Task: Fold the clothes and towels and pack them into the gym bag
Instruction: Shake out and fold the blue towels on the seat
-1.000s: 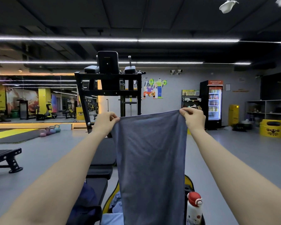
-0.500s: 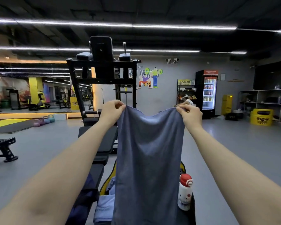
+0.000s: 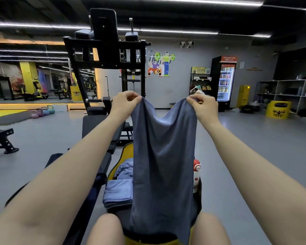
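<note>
Grey-blue towel hanging long, top edge sagging, corners pinched by both hands

No legible text anywhere. Folded light-blue towel in bag has a faint logo/word near its edge, too blurred to read. Drinks fridge has orange header w/ white lettering, unreadable. Yellow bins carry a black emblem, no readable words. Wall mural is figures w/ barbell; lettering beside it hidden by rack.
</note>
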